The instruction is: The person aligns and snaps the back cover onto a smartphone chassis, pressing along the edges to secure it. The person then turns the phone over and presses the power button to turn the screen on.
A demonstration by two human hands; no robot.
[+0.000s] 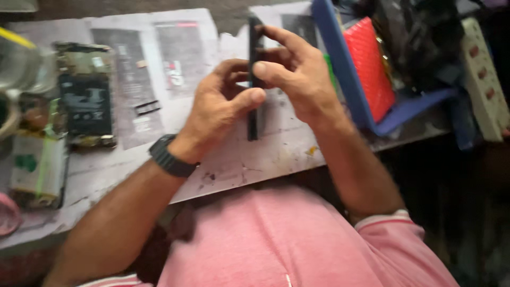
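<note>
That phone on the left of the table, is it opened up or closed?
Opened up: the phone lies flat with its back cover off, its insides exposed.

A red, glossy, bubble-textured pouch (368,66) stands in the blue plastic tray (340,69); well left of it lies a white-and-green flat pack (38,166).

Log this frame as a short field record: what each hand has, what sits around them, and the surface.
held item: thin dark phone, seen edge-on, upright
left hand: grips the phone's lower half, thumb against its edge; black wristwatch on wrist
right hand: fingers wrap the upper half
left of hands: opened phone body showing its insides
right of hands: blue tray with red pad
surface: worn grey bench
</note>
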